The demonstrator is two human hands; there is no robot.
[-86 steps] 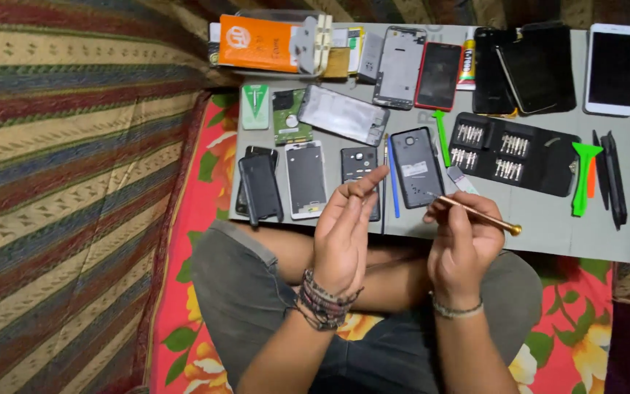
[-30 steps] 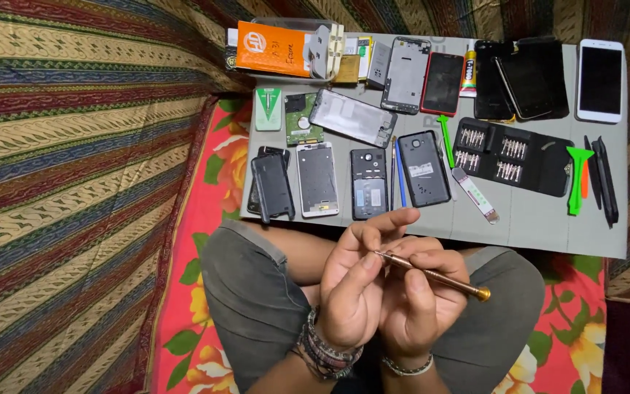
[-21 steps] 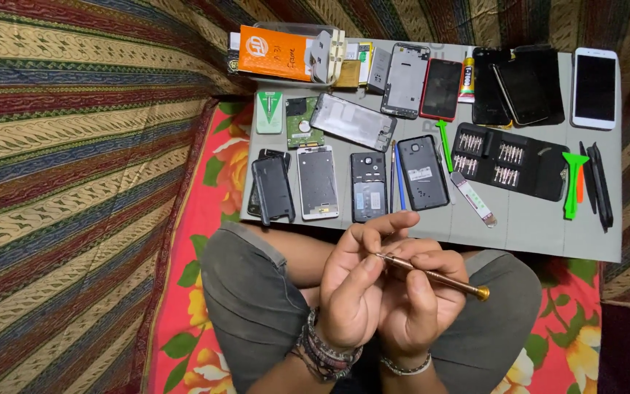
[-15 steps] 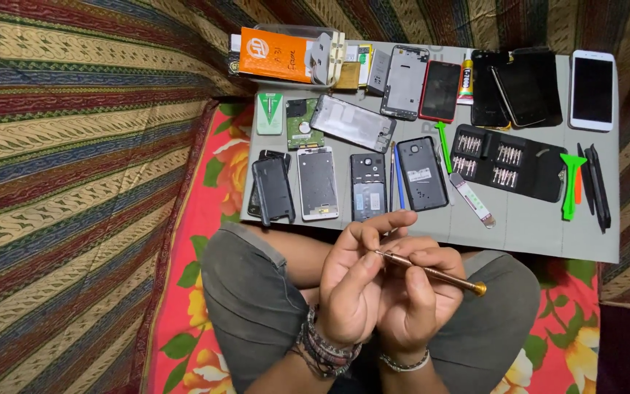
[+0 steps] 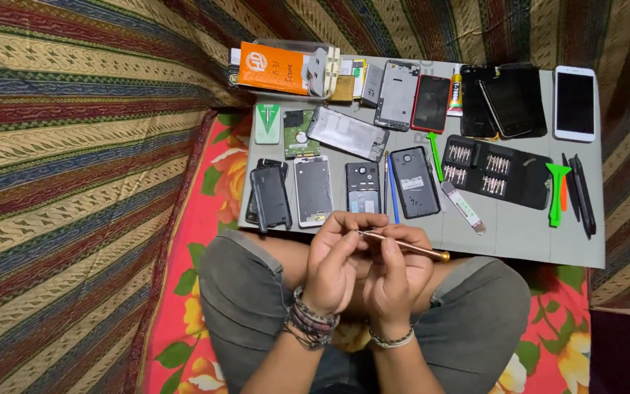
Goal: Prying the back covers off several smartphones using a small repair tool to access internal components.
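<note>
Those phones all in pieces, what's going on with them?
A person sits cross-legged behind a grey board spread with opened phones, phone screens and a black case of screwdriver bits. The left hand and right hand are held close together over the lap, holding a thin gold-coloured screwdriver by its tip end. Whatever small part they pinch is hidden.

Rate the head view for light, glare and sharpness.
Head view: light is even and soft over the grey board; mild glare shows on the white phone; left hand, right hand and gold screwdriver are sharp; the lower right corner falls dark.
</note>
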